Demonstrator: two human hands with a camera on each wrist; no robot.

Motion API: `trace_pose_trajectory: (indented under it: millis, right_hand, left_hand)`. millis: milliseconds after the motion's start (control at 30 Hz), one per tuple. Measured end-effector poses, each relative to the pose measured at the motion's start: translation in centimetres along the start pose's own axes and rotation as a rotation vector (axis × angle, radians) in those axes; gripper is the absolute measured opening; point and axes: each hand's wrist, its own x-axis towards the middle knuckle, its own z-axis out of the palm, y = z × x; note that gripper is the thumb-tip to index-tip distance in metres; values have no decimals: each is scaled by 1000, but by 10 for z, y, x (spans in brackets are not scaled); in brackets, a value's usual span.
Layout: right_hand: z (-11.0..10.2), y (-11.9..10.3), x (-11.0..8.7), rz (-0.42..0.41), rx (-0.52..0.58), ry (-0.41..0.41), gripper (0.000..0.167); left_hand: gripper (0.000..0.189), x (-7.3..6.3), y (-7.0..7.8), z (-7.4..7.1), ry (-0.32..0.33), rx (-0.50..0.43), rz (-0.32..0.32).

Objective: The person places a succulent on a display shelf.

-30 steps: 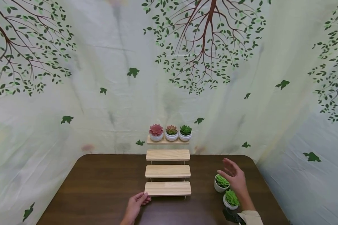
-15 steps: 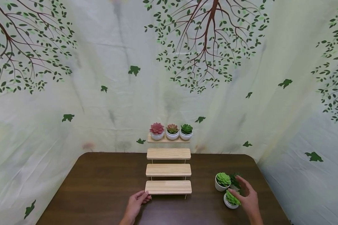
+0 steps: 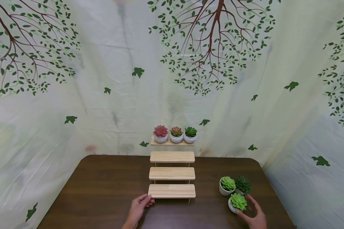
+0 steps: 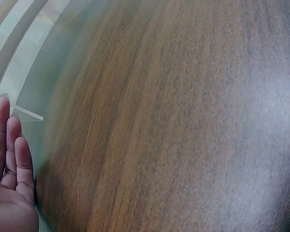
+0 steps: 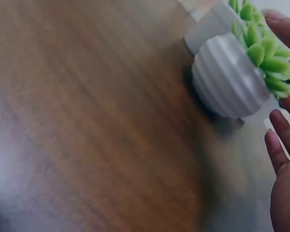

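Moved: the right hand (image 3: 258,218) is lower and nearer than half a second ago, leaving the dark-green succulent in a white pot (image 3: 242,183) in plain sight.
Right grip: thumb and fingers stand apart about the bright-green succulent in a ribbed round white pot (image 3: 238,202); contact is hard to judge from these angles.
Ribbed pot: on the dark brown wooden surface (image 3: 103,190), right of the stand, in front of the dark-green succulent and a bright-green succulent in a smooth white pot (image 3: 227,185).
Left grip: the left hand (image 3: 137,208) pinches the front left corner of the pale wooden lowest board (image 3: 172,191).
Top board: the pale wooden top board (image 3: 172,144) bears pink (image 3: 161,131), orange-and-green (image 3: 176,131) and green (image 3: 190,132) succulents in white pots.
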Motion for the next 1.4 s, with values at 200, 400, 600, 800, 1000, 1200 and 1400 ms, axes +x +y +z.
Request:
trace_pose_trajectory:
  millis: [200, 400, 600, 800, 1000, 1200, 1400]
  right_hand:
    - [3, 10, 1, 89, -3, -103, 101]
    - [9, 22, 5, 100, 1, -86, 102]
    - [15, 24, 8, 67, -41, -42, 95]
    - [19, 20, 8, 79, -33, -25, 93]
    - [22, 17, 11, 85, 42, -54, 92]
    - [24, 18, 11, 94, 95, -44, 89]
    - [30, 16, 7, 86, 110, -1, 87]
  left_hand:
    - [36, -1, 1, 0, 6, 2, -13]
    - [36, 0, 0, 0, 4, -4, -7]
    - [37, -2, 1, 0, 2, -24, -2]
    - [41, -3, 0, 1, 16, -26, -2]
    - [41, -2, 1, 1, 24, -35, 24]
    - [40, -2, 4, 2, 24, -60, -3]
    - [38, -3, 4, 2, 33, -55, -12]
